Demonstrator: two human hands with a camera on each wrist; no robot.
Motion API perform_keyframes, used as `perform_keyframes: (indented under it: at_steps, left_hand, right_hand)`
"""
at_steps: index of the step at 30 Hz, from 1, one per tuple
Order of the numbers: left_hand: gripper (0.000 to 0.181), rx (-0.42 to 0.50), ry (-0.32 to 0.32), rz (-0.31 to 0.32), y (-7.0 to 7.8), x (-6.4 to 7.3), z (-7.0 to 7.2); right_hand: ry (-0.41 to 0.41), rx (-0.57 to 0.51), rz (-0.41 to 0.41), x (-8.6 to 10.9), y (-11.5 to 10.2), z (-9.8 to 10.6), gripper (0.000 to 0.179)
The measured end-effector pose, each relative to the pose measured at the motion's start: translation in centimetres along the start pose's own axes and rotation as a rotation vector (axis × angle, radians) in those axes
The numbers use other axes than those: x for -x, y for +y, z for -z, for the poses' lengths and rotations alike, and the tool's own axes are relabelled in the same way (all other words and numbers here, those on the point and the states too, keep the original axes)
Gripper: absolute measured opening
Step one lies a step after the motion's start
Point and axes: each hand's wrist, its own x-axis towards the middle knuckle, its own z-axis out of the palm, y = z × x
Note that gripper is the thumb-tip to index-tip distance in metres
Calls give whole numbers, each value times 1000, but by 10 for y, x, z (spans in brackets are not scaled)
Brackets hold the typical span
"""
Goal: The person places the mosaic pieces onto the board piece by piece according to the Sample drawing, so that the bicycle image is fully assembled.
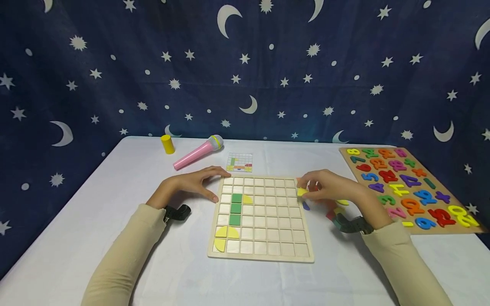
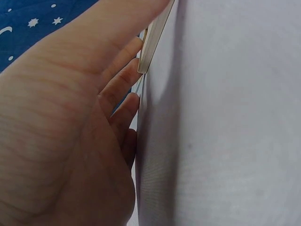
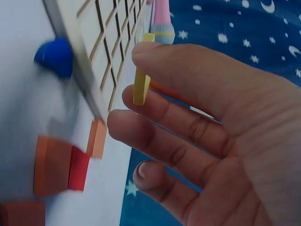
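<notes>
A wooden grid board (image 1: 264,221) lies flat in front of me. Three green square tiles (image 1: 235,208) form a column on it, a yellow quarter-circle tile (image 1: 248,199) sits right of the top one, and more yellow tiles (image 1: 232,232) fill cells at the lower left. My left hand (image 1: 197,182) rests at the board's upper left corner, fingers spread and thumb by the left edge. Between thumb and fingers, my right hand (image 1: 331,185) pinches a yellow tile (image 3: 142,70), raised beside the board's upper right edge.
Loose tiles lie right of the board, among them a blue one (image 3: 55,56) and orange ones (image 3: 51,165). A patterned card (image 1: 239,162), a pink toy microphone (image 1: 197,153) and a yellow cylinder (image 1: 167,144) stand behind. Far right is a number puzzle board (image 1: 463,195).
</notes>
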Motion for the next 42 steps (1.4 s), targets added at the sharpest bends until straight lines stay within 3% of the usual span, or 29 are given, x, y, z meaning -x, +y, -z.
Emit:
perform_keyframes:
  at_steps: [8, 14, 23, 42]
  left_hand:
    - [82, -7, 6, 3, -1, 0, -1]
    - [82, -4, 7, 11, -1, 1, -1]
    - [82, -7, 6, 23, 0, 2, 1]
    - [82, 0, 3, 8, -1, -1, 0]
  right_hand:
    - [-58, 18, 15, -8, -20, -10, 30]
    - [-35, 84, 13, -14, -32, -22, 30]
    - [11, 149, 132, -19, -56, -40, 23]
    - [-109, 184, 325, -33, -92, -76, 22]
